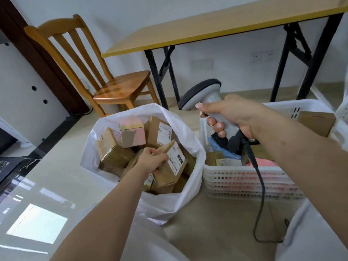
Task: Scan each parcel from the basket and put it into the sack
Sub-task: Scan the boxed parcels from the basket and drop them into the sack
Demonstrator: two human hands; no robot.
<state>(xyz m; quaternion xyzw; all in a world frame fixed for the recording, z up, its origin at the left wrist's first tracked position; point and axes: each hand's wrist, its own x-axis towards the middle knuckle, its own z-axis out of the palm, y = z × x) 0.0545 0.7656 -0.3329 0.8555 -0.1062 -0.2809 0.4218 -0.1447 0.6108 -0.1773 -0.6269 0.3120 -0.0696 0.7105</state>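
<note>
**Parcel going into the sack, scanner held ready**

Parcel (170, 162) time at the centre of the frame: the left hand (150, 160) has its grip clamped round a brown cardboard box with a white label, holding it inside the mouth of the white sack (190, 146), just above the boxes already piled there. Label faces up and right, likely because that face was turned toward the scanner. Over on the right, the right hand (231, 117) is wrapped tight on the handle of the grey scanner (204, 95), head pointing left and up, lifted clear of the basket (244, 183) so the cable (260, 185) hangs free down to the floor. Basket sits just beside the sack, lower right, so each transfer is a short sideways reach. More parcels show inside it, so my read is the job is well along but unfinished.
</note>
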